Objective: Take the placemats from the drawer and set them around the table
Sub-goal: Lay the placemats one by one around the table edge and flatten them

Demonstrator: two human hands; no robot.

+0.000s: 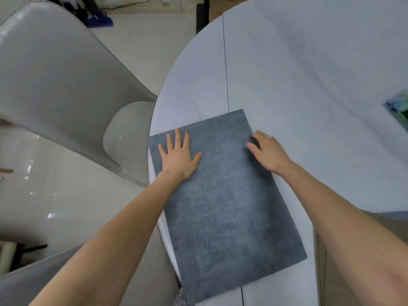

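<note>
A grey-blue rectangular placemat (227,206) lies flat on the round table (309,74), which is covered by a pale blue cloth. The mat reaches the table's near-left edge and slightly overhangs it. My left hand (178,154) rests palm down on the mat's far-left corner with fingers spread. My right hand (268,151) lies on the mat's far-right edge, fingers slightly bent and touching the fabric. Neither hand holds anything. No drawer is in view.
A glossy grey chair (66,85) stands left of the table, its back close to the table edge. A second grey chair back (28,281) shows at the bottom left. A green-and-blue object (398,109) lies at the table's right edge. Pale tiled floor spreads on the left.
</note>
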